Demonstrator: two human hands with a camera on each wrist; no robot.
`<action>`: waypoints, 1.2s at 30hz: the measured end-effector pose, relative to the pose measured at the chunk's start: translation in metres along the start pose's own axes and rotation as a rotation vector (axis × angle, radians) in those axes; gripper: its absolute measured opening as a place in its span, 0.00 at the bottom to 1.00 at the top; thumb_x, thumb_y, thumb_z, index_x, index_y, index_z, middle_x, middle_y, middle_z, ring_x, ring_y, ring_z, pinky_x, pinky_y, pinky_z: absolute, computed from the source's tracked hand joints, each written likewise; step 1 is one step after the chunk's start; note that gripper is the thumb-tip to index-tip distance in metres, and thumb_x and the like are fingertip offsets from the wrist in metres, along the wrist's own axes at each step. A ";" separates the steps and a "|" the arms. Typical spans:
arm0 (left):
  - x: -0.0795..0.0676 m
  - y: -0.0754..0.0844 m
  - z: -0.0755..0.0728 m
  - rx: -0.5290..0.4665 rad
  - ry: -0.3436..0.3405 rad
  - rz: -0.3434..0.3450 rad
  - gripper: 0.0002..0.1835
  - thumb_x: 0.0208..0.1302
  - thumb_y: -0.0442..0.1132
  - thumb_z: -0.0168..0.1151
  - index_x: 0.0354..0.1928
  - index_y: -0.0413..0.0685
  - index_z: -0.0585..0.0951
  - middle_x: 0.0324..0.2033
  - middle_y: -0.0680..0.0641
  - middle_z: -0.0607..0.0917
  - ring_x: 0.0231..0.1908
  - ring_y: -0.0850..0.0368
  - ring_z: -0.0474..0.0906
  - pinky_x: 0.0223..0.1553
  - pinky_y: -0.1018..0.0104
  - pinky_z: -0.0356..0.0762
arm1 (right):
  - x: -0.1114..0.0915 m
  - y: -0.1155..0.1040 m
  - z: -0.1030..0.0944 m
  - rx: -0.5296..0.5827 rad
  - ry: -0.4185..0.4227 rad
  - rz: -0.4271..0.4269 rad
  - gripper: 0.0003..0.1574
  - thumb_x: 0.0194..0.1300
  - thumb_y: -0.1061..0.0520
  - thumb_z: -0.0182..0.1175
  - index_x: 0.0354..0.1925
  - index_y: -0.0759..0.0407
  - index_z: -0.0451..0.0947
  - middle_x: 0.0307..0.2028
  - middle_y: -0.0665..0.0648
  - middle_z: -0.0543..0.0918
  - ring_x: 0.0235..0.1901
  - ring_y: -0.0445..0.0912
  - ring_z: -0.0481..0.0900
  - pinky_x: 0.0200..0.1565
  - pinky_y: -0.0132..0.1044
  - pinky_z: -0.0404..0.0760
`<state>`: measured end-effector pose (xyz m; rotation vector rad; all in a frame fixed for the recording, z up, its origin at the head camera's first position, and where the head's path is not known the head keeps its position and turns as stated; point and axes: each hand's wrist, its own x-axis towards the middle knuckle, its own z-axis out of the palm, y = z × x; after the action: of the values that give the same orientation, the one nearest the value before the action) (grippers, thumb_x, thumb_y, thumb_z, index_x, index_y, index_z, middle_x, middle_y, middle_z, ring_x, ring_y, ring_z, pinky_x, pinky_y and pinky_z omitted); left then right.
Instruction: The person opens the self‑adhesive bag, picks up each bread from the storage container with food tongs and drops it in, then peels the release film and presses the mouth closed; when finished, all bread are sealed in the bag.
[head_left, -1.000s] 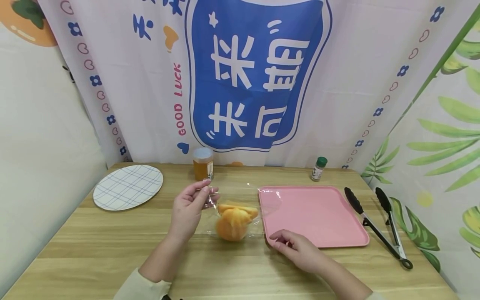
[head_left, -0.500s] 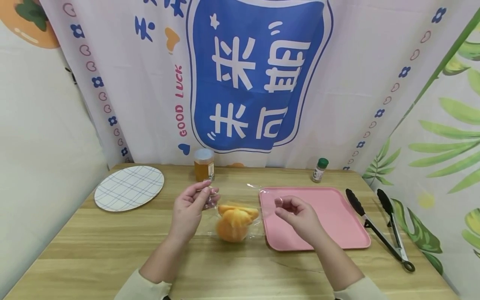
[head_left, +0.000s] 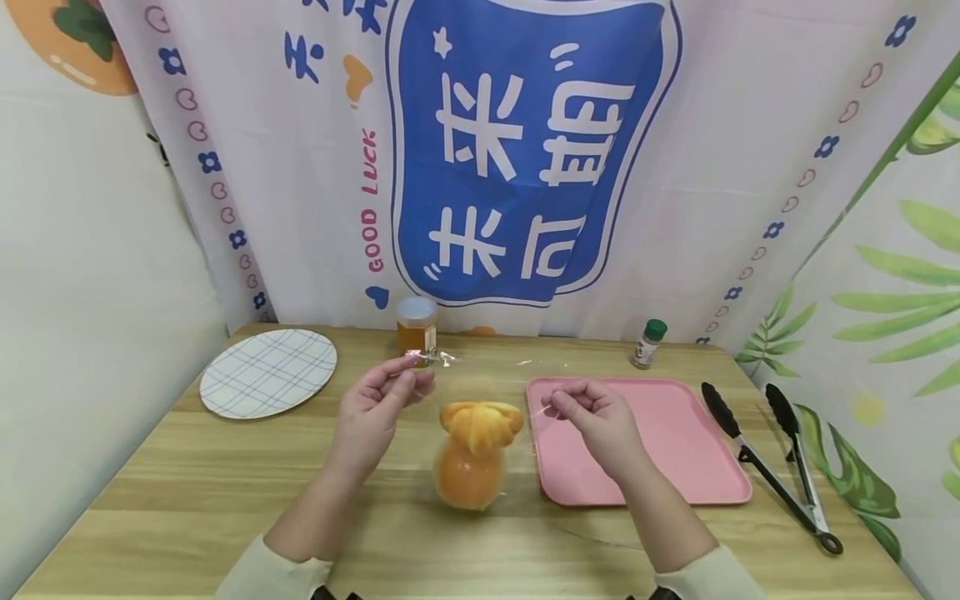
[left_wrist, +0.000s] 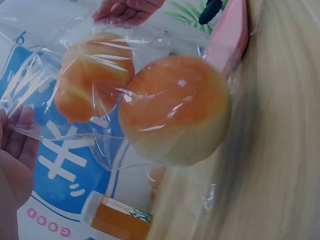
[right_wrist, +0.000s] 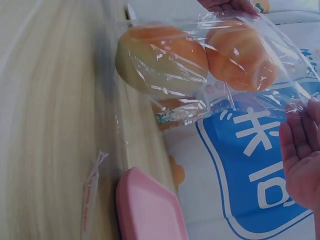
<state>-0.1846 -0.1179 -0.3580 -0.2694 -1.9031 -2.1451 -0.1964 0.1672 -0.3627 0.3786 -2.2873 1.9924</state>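
Note:
A clear plastic bag (left_wrist: 105, 145) hangs upright between my two hands, stretched sideways along its top. Inside are two breads: a ridged bun (head_left: 483, 423) above and a round bun (head_left: 469, 477) below it. My left hand (head_left: 377, 408) pinches the bag's upper left corner between thumb and fingers. At the upper right corner, my right hand (head_left: 597, 421) does the same, in front of the pink tray (head_left: 652, 483). The right wrist view shows the round bun's browned top and pale side through the shiny film.
Left stands a checked oval plate (head_left: 268, 372). Behind the bag is a honey-coloured jar (head_left: 416, 333); a green-capped shaker (head_left: 649, 343) stands at the back right. Black-tipped tongs (head_left: 780, 475) lie right of the tray. A thin printed strip (right_wrist: 91, 195) lies on the wooden table.
My right hand has risen from the tray's near left corner and taken hold of the bag's right side. The breads have shifted into a more upright stack, the round bun hanging lower.

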 end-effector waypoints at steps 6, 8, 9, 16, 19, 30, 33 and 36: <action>0.004 -0.007 -0.005 0.001 -0.030 -0.110 0.12 0.72 0.32 0.54 0.51 0.29 0.75 0.37 0.57 0.90 0.40 0.63 0.87 0.49 0.68 0.85 | 0.002 0.004 0.002 0.008 -0.012 0.045 0.21 0.67 0.63 0.61 0.53 0.78 0.73 0.30 0.39 0.87 0.34 0.35 0.85 0.44 0.30 0.86; 0.005 -0.009 -0.007 -0.005 -0.045 -0.135 0.10 0.72 0.33 0.54 0.49 0.32 0.76 0.38 0.56 0.90 0.42 0.62 0.87 0.50 0.68 0.85 | 0.003 0.006 0.001 0.004 -0.015 0.033 0.21 0.68 0.62 0.60 0.52 0.78 0.74 0.31 0.39 0.87 0.35 0.35 0.85 0.44 0.29 0.85; 0.005 -0.010 -0.009 -0.012 -0.056 -0.143 0.10 0.72 0.34 0.54 0.48 0.33 0.77 0.38 0.56 0.90 0.42 0.61 0.87 0.50 0.68 0.85 | 0.004 0.006 0.000 -0.002 -0.015 0.029 0.20 0.68 0.62 0.60 0.52 0.78 0.74 0.31 0.38 0.87 0.35 0.35 0.85 0.44 0.29 0.85; 0.007 -0.013 -0.017 -0.073 -0.148 -0.132 0.12 0.68 0.30 0.59 0.51 0.32 0.77 0.38 0.59 0.89 0.45 0.63 0.86 0.51 0.67 0.84 | 0.006 0.007 -0.004 -0.003 -0.017 0.009 0.18 0.69 0.60 0.59 0.50 0.75 0.76 0.34 0.36 0.87 0.38 0.34 0.85 0.45 0.27 0.84; 0.008 -0.014 -0.018 -0.064 -0.151 -0.132 0.09 0.66 0.29 0.60 0.47 0.35 0.80 0.37 0.59 0.89 0.44 0.63 0.86 0.50 0.67 0.85 | 0.007 0.007 -0.004 0.014 -0.018 0.010 0.19 0.69 0.61 0.59 0.51 0.76 0.75 0.34 0.37 0.87 0.37 0.34 0.85 0.44 0.28 0.85; 0.013 -0.013 -0.027 -0.042 -0.209 -0.108 0.12 0.66 0.28 0.60 0.39 0.53 0.86 0.36 0.59 0.89 0.37 0.65 0.87 0.44 0.70 0.86 | 0.009 0.005 -0.009 0.084 -0.079 -0.064 0.15 0.67 0.67 0.58 0.40 0.49 0.84 0.34 0.39 0.88 0.35 0.33 0.85 0.42 0.27 0.85; 0.014 -0.013 -0.028 -0.049 -0.229 -0.082 0.17 0.66 0.27 0.58 0.37 0.61 0.86 0.35 0.60 0.89 0.36 0.65 0.86 0.42 0.70 0.87 | 0.009 0.004 -0.012 0.085 -0.104 -0.070 0.18 0.66 0.70 0.56 0.38 0.47 0.84 0.34 0.38 0.87 0.35 0.33 0.85 0.41 0.26 0.85; 0.014 -0.013 -0.029 -0.066 -0.245 -0.048 0.20 0.65 0.25 0.57 0.36 0.63 0.86 0.35 0.58 0.89 0.36 0.65 0.86 0.41 0.70 0.87 | 0.010 0.003 -0.014 0.058 -0.108 -0.037 0.14 0.65 0.71 0.54 0.38 0.59 0.84 0.33 0.39 0.87 0.35 0.33 0.84 0.42 0.28 0.86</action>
<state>-0.2006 -0.1466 -0.3701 -0.5267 -1.9858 -2.3003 -0.2080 0.1799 -0.3610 0.5414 -2.2697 2.0727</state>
